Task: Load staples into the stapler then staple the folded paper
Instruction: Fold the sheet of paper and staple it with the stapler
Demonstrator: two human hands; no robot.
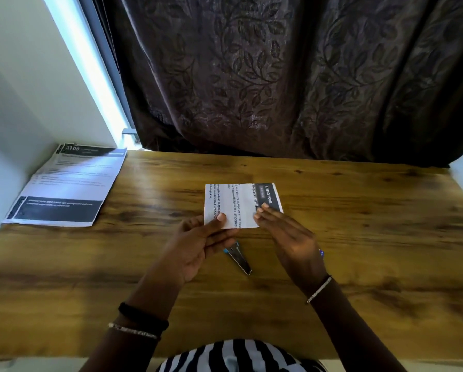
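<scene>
Wooden desk (359,237) fills the lower half of the frame, and at its centre we hold the folded paper (235,204), printed side up, w/ dark header strip toward the right. Our left hand (198,248) pinches the paper's lower-left corner, thumb on top and fingers curled under, so that hand is closed on the sheet. Our right hand (292,237) is flat and mostly open, fingertips resting on the paper's lower-right edge by the dark strip; it steadies or presses, grips nothing that we can see. Something small and blue shows at its far-right edge, can't tell what. The stapler (238,257) lies on the desk just below the paper, centre frame, betw. our two hands, partly hidden by the left fingers; metal part and a bit of blue show. Can't tell if it's loaded or even shut; no staple strip or box in view. No staple visible in the paper either. So we judge: folding looks done, stapling not yet; loading status unknown, prob. the thing to check next. A second printed sheet (66,183) sits at the left edge of frame, untouched, well apart from the work.
</scene>
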